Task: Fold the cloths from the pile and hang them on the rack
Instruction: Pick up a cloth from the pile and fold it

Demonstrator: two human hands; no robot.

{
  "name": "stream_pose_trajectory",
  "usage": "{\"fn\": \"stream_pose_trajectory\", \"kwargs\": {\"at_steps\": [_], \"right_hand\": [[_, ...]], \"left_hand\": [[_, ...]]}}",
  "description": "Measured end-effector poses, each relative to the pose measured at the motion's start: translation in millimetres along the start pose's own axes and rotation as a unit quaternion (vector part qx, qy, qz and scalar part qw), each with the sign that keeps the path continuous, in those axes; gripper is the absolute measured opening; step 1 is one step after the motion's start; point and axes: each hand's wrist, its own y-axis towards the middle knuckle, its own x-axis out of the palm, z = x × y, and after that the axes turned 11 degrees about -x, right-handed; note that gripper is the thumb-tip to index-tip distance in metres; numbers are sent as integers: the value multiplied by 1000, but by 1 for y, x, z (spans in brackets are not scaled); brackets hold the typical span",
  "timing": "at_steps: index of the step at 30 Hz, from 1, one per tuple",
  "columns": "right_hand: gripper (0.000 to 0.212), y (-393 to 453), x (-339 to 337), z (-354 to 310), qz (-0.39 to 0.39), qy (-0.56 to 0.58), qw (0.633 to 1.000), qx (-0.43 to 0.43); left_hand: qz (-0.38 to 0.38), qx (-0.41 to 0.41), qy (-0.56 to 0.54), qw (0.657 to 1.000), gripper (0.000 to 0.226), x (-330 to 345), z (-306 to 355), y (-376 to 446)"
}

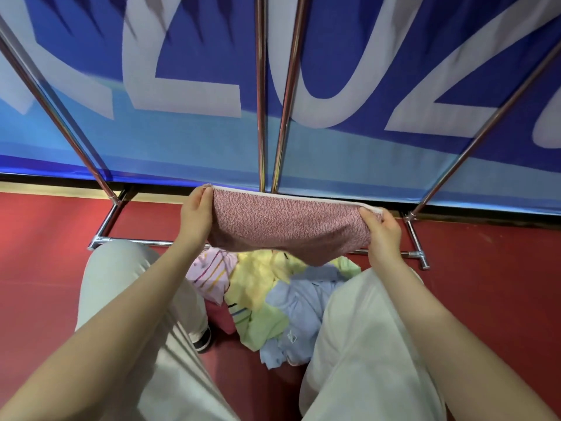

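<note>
Head view: left hand (195, 217) and right hand (383, 235) each pinch one end of a pink speckled cloth (288, 227), fingers curled over its upper edge. Cloth stretches between the hands, long axis left to right, right end slightly lower, lower edge sagging. Nubbly weave, pale underside showing along the top. Below it, between the knees, a crumpled pile (273, 299) of yellow, green, blue and striped cloths on red floor (45, 268). Chrome tube rack (261, 86) stands beyond, against a blue banner (182, 41).

One pink cloth (288, 229) is held by two hands, left hand (195, 212) and right hand (383, 230); one pile (273, 299) of cloths; one rack (261, 95).
</note>
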Motion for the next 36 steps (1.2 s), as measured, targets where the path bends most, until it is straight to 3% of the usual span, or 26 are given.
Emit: {"fn": "stream_pose_trajectory", "kwargs": {"at_steps": [3,9,13,21,25,30,36], "right_hand": [[30,-7,-5,11,-3,-12,1000,26],[36,-5,4,24,13,-16,998,54],[16,-4,9,34,43,-32,997,54],[20,-4,19,53,32,-77,993,81],[24,-6,25,53,27,-93,992,83],[47,-8,42,52,7,-80,992,99],[26,-21,69,48,-27,-53,993,106]], "left_hand": [[-17,-18,11,1000,20,-2,-9,3],[-29,-117,-117,986,28,5,-25,-7],[-37,-167,-135,976,29,15,-27,-13],[-10,-233,-145,961,32,22,-33,-9],[-23,-234,-151,960,30,31,-33,-10],[-59,-213,-155,963,35,46,-32,-21],[-94,-173,-156,968,23,70,-28,-40]]}}
